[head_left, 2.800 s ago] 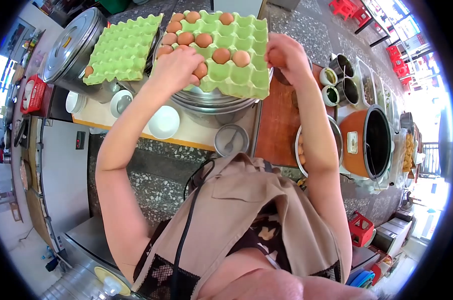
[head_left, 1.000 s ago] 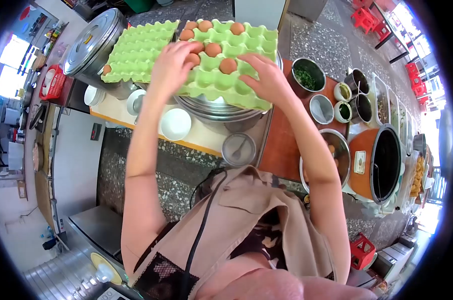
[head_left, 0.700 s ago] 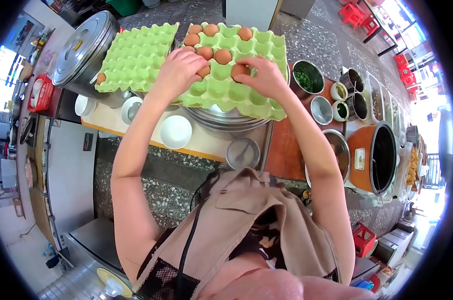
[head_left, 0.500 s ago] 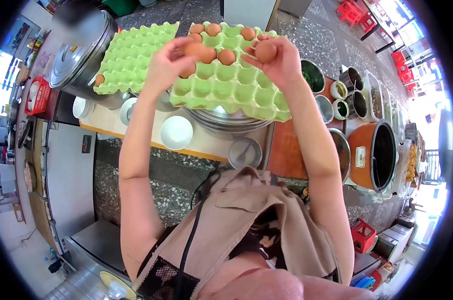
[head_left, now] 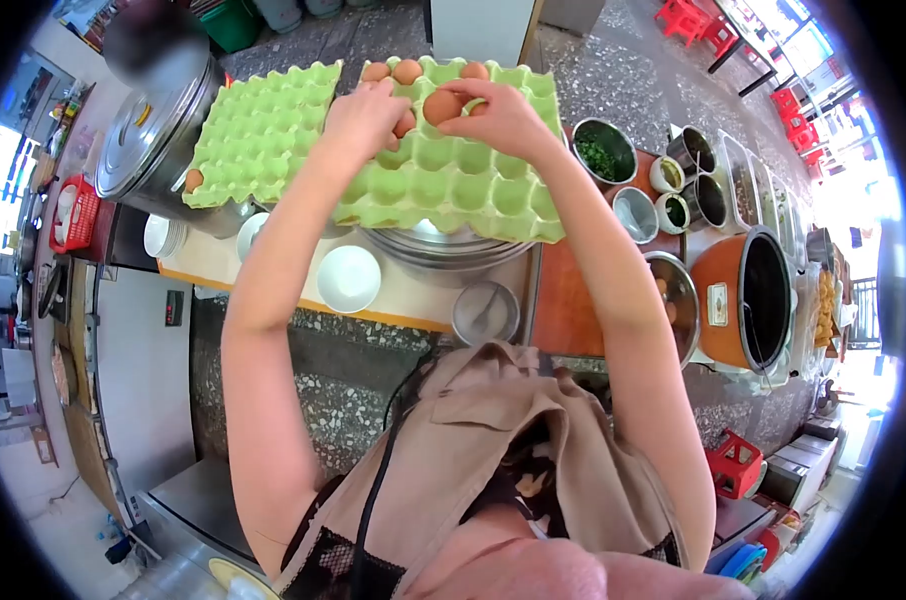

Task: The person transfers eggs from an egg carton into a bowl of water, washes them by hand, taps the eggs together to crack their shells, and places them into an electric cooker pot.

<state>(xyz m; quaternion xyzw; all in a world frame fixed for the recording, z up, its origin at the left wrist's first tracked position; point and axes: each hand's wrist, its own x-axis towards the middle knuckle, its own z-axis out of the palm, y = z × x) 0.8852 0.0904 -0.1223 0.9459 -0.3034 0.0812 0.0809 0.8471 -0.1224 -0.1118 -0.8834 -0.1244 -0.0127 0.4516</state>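
Note:
Brown eggs sit toward the far left of a green egg tray (head_left: 453,185), which rests over stacked metal lids (head_left: 448,250). My right hand (head_left: 498,118) is closed on an egg (head_left: 442,107) above the tray, with another egg partly visible at its fingers. At the tray's left part, my left hand (head_left: 365,118) has its fingers wrapped round an egg (head_left: 405,124). Further eggs (head_left: 407,71) lie along the far edge. A second green tray (head_left: 263,130) on the left holds one egg (head_left: 194,180) at its near left corner.
A lidded steel pot (head_left: 148,130) stands at the left. Nearer me are a white bowl (head_left: 349,279) and a metal bowl with a spoon (head_left: 486,313). To the right are a pot of chopped greens (head_left: 603,150), small containers, a steel bowl (head_left: 676,305) and an orange pot (head_left: 718,300).
My right hand has moved left over the tray with an egg. My left hand has closed round an egg. Fewer eggs show in the tray than earlier. A blurred shape at upper left has shifted slightly.

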